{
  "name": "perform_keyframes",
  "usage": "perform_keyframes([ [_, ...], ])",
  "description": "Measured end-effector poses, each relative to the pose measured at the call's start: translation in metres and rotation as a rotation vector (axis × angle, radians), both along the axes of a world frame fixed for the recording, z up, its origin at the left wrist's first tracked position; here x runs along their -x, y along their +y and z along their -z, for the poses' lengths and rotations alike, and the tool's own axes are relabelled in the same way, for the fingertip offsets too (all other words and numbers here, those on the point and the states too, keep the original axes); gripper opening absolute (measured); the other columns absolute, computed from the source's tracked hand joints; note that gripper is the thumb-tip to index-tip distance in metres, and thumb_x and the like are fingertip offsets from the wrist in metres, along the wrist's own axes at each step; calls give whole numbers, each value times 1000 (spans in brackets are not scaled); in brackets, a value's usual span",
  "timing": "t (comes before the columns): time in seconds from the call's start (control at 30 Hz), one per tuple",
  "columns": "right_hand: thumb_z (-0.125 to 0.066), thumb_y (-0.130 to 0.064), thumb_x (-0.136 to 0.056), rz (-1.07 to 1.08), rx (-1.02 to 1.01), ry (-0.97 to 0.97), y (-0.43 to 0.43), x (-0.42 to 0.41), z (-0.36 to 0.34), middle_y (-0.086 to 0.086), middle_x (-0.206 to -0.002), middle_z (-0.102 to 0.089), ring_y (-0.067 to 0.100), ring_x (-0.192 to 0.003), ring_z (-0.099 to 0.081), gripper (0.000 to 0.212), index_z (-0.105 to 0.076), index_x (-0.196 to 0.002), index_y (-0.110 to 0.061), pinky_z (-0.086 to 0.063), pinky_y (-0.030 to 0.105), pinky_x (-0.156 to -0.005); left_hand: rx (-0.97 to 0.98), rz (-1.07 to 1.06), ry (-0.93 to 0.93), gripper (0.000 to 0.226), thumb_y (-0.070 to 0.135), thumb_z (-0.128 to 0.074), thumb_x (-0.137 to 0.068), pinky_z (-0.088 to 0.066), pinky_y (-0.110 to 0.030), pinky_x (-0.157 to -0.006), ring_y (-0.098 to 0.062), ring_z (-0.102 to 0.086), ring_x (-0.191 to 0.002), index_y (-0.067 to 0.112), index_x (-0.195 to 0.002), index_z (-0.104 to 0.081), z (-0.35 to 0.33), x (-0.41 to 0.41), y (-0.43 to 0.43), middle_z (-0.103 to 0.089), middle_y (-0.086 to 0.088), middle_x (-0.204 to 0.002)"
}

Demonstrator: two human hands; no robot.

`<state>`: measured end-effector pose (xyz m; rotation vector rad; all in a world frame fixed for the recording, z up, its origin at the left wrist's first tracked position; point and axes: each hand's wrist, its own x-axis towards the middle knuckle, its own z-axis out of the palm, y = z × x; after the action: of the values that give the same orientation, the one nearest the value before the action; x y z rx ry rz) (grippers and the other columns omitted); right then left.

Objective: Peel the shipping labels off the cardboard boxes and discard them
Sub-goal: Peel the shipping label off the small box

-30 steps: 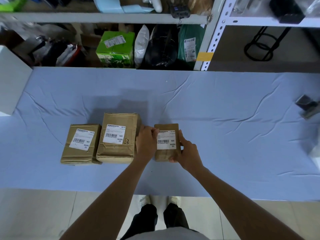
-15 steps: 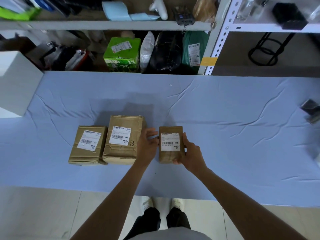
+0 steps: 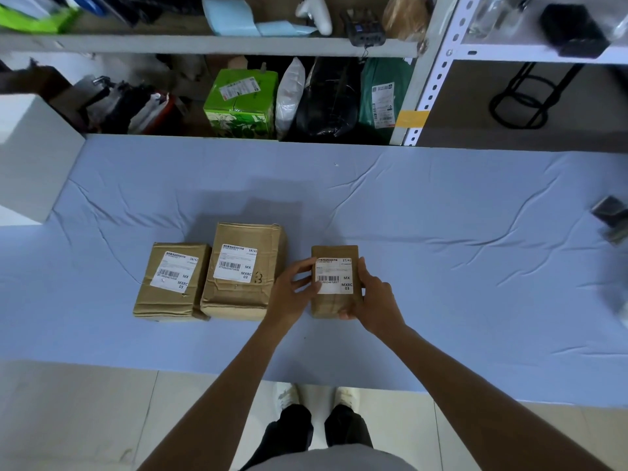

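Right hand (image 3: 375,297) gripped the small cardboard box (image 3: 329,303) at frame centre; left hand (image 3: 291,294), fingers loosely extended, touched its shipping label (image 3: 335,277) at the left edge.

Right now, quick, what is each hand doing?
Left hand: open, touching the small box at its label.
Right hand: grips the small box.

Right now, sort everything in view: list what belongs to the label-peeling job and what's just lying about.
Job: small box, small-box label; middle box, middle-box label; left box, left-box label.
Lying about: green carton, white bag, black bag, green mailer behind the table; dark object at its right edge; white block, left.
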<state>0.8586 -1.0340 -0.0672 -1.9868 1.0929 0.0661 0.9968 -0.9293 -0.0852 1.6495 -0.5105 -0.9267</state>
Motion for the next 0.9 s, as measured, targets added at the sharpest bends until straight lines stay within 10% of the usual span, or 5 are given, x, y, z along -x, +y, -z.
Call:
perform_keyframes([
  [0.2, -71, -6, -76, -9, -34, 21, -2, -1, 0, 5, -115, -63, 22, -98, -63, 107, 2, -152, -21, -57, 37, -82, -83, -65, -118, 19, 18, -69, -79, -57, -49, -80, -25, -69, -94, 28, -95, -66, 1, -3, -11, -70, 0, -101],
  [0.43, -73, -7, -76, -19, -23, 7, -1, 0, -2, 5, -115, -65, 21, -98, -64, 106, 0, -152, -18, -56, 32, -83, -97, -188, -292, 10, 9, -70, -82, -49, -7, -61, -4, -65, -78, 10, -90, -66, -5, 7, -23, -68, 2, -87],
  [0.9, -81, -4, -64, 57, -156, -104, 4, 7, -1, 1, -108, -66, 22, -91, -67, 116, -7, -151, -28, -57, 39, -84, -149, -207, -413, 7, 12, -67, -84, -46, -3, -62, -1, -60, -74, 10, -90, -67, -8, 10, -29, -67, 2, -86],
])
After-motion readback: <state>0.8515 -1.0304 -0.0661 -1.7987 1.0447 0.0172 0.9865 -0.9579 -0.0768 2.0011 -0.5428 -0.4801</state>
